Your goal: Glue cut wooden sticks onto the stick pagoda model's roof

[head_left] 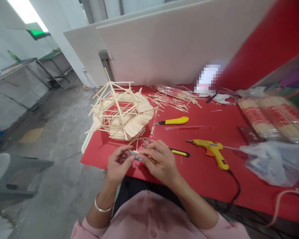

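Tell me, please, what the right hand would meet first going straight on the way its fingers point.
The right hand would probably meet the small silvery object first, then the left hand beyond it; depth is unclear.

Two bare hands, one left hand (118, 163) and one right hand (161, 161), share one small silvery piece (136, 156). From them, on the red worktop (201, 179): one pale wooden stick framework (119, 113) at eleven o'clock, one yellow-handled knife (174, 120) at two, one yellow plastic glue gun (214, 151) at three. Loose pale sticks (176, 99), at one, overlap beyond counting.
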Motion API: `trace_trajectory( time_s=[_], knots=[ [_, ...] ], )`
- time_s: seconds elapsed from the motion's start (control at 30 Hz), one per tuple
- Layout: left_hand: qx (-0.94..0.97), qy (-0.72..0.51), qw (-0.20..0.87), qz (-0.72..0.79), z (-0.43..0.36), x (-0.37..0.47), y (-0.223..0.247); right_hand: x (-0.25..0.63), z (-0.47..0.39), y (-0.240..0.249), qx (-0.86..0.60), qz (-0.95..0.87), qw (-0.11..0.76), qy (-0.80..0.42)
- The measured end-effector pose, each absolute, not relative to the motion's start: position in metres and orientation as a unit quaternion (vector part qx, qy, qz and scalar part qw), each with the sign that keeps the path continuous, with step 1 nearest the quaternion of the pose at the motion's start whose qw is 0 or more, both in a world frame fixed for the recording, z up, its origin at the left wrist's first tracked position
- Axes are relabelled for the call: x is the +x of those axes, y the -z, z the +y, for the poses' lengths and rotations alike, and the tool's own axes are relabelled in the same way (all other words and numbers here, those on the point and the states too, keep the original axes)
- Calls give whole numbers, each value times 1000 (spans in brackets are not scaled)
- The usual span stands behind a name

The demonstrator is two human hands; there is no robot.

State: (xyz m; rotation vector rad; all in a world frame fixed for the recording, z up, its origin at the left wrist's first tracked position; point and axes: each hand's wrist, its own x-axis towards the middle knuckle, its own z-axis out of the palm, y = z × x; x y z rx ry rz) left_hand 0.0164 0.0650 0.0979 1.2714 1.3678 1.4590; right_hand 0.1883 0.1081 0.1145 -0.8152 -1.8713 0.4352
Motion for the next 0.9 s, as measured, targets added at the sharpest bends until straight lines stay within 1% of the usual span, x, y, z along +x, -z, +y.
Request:
trace_trajectory(
  time_s=[0.1, 0.13, 0.17, 0.2, 0.23, 0.4, 0.5, 0.53, 0.6, 0.63, 0.7, 0.73, 0.77, 0.83, 0.9],
  knots=[
    [644, -550, 29, 532, 60, 12, -102, 187, 105, -119, -347, -762, 524, -157],
    [677, -524, -58, 513, 58, 12, -103, 188, 103, -120, -343, -766, 521, -155],
    [705, -498, -116, 491, 57, 11, -104, 188, 101, -120, -339, -771, 516, -154],
    [728, -477, -145, 471, 55, 11, -104, 189, 99, -120, -335, -778, 509, -153],
    [749, -461, -149, 452, 55, 12, -104, 189, 96, -119, -332, -784, 502, -155],
    [794, -450, -79, 401, 56, 22, -101, 193, 86, -112, -345, -777, 496, -178],
    [788, -453, -86, 408, 57, 27, -101, 217, 89, -108, -382, -777, 453, -210],
    [778, -458, -88, 420, 57, 27, -101, 232, 92, -106, -422, -774, 424, -206],
    [748, -475, -80, 457, 56, 27, -103, 270, 101, -102, -561, -738, 345, -146],
    [731, -482, -69, 478, 55, 26, -103, 290, 105, -100, -638, -708, 292, -85],
    [698, -496, -37, 516, 54, 24, -104, 330, 112, -97, -740, -656, 149, -20],
    [682, -505, -17, 528, 54, 24, -104, 346, 115, -95, -771, -630, 90, -19],
    [667, -518, 2, 535, 54, 23, -104, 358, 116, -92, -788, -613, 50, -41],
    [635, -554, 40, 538, 54, 24, -103, 374, 118, -86, -796, -598, 19, -90],
    [607, -587, 71, 531, 54, 24, -102, 380, 121, -76, -795, -597, 34, -104]
  ],
)
